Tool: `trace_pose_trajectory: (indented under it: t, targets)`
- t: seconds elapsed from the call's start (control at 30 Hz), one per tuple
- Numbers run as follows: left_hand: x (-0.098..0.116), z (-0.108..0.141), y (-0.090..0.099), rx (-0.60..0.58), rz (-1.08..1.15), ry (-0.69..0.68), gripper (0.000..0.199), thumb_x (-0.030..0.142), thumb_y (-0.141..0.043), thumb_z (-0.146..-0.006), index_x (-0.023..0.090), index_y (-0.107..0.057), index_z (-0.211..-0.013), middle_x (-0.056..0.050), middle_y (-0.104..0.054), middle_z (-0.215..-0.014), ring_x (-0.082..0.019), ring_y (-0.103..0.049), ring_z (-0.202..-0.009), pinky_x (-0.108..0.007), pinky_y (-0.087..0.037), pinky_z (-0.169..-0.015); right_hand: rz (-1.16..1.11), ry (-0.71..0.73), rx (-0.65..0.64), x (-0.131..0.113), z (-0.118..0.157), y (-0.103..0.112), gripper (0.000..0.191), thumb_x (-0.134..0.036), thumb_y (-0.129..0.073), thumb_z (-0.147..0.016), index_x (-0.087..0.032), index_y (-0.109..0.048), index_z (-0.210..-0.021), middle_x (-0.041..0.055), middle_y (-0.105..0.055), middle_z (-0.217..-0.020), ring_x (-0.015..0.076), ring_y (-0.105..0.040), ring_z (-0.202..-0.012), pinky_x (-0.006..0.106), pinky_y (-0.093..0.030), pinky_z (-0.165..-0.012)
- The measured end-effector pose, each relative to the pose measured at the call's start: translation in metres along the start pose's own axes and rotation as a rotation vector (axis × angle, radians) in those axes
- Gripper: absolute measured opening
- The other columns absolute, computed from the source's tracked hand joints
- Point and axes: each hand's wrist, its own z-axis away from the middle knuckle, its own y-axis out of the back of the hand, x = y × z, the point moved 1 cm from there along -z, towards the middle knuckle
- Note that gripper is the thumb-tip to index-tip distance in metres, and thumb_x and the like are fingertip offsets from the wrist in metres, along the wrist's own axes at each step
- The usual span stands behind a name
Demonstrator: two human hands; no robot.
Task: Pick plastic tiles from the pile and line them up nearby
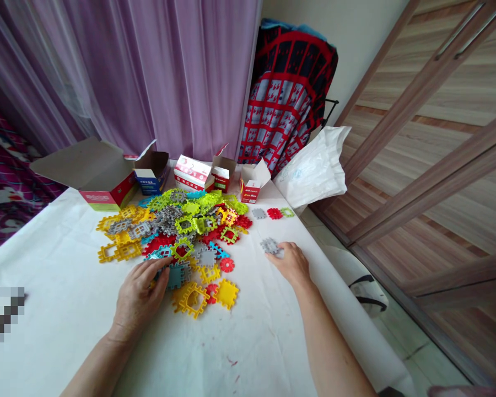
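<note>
My right hand [291, 261] is closed on a grey interlocking block [269, 246], holding it low over the right side of the table. At the near left edge of a mixed heap of plastic interlocking blocks [192, 208], my left hand [143, 286] has its fingers curled by a teal block [176, 277]; its fingertips are partly hidden, so I cannot tell whether it grips a piece. Yellow blocks [226, 294] lie just right of that hand, with a red round piece [227, 265] behind them. A grey block [258, 213], a red block [274, 213] and a green block [287, 212] sit apart in a row.
Along the back stand a large open carton [107, 190], a blue box [151, 179], a white and red box [193, 173] and small red boxes [251, 190]. A white bag [312, 165] leans at the back right corner. A white stool [355, 281] is beside the table [248, 347].
</note>
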Motion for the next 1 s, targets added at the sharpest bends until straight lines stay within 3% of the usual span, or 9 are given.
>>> trace_pose_trajectory:
  t: [0.17, 0.33, 0.5, 0.63, 0.83, 1.0]
  targets:
    - [-0.006, 0.001, 0.003, 0.025, -0.013, 0.045, 0.034, 0.046, -0.049, -0.096, 0.026, -0.074, -0.109, -0.005, -0.077, -0.094, -0.021, -0.071, -0.088, -0.033, -0.058, -0.083, -0.101, -0.067, 0.121, -0.001, -0.011, -0.011, 0.041, -0.043, -0.072, -0.086, -0.019, -0.069, -0.119, 0.0113, -0.071, -0.122, 0.0258, -0.066, -0.113, 0.031, -0.05, -0.091]
    - [-0.013, 0.004, 0.002, 0.042, -0.034, 0.066, 0.037, 0.049, -0.049, -0.096, 0.026, -0.074, -0.111, -0.006, -0.077, -0.095, -0.022, -0.072, -0.09, -0.034, -0.059, -0.081, -0.206, -0.128, 0.183, -0.021, -0.04, -0.017, 0.041, -0.042, -0.072, -0.085, -0.018, -0.069, -0.118, 0.0114, -0.072, -0.122, 0.0261, -0.065, -0.112, 0.032, -0.049, -0.093]
    - [-0.018, 0.007, -0.001, 0.05, -0.033, 0.046, 0.037, 0.05, -0.05, -0.096, 0.027, -0.074, -0.113, -0.005, -0.077, -0.095, -0.021, -0.072, -0.09, -0.033, -0.059, -0.082, -0.265, -0.186, 0.181, -0.047, -0.076, -0.02, 0.043, -0.044, -0.07, -0.089, -0.018, -0.068, -0.123, 0.0104, -0.073, -0.118, 0.0245, -0.067, -0.11, 0.031, -0.049, -0.092]
    - [-0.022, 0.007, -0.001, 0.067, -0.027, 0.019, 0.035, 0.049, -0.052, -0.096, 0.028, -0.073, -0.114, -0.005, -0.076, -0.096, -0.02, -0.072, -0.09, -0.031, -0.059, -0.081, -0.267, -0.235, 0.151, -0.055, -0.094, -0.024, 0.046, -0.047, -0.071, -0.089, -0.021, -0.066, -0.127, 0.0071, -0.076, -0.114, 0.0241, -0.07, -0.102, 0.032, -0.051, -0.087]
    - [-0.022, 0.006, 0.001, 0.064, -0.023, 0.019, 0.034, 0.048, -0.052, -0.096, 0.028, -0.072, -0.114, -0.004, -0.076, -0.094, -0.019, -0.071, -0.085, -0.03, -0.058, -0.079, -0.271, -0.256, 0.164, -0.045, -0.093, -0.029, 0.047, -0.047, -0.07, -0.089, -0.023, -0.063, -0.128, 0.0025, -0.078, -0.099, 0.0234, -0.072, -0.096, 0.03, -0.051, -0.08]
    - [-0.02, 0.006, 0.003, 0.054, -0.026, 0.021, 0.033, 0.048, -0.054, -0.096, 0.028, -0.072, -0.114, -0.004, -0.076, -0.097, -0.018, -0.071, -0.085, -0.029, -0.058, -0.079, -0.38, -0.33, 0.319, -0.012, -0.088, -0.028, 0.043, -0.045, -0.07, -0.084, -0.022, -0.065, -0.12, 0.0034, -0.079, -0.096, 0.024, -0.072, -0.094, 0.029, -0.05, -0.08]
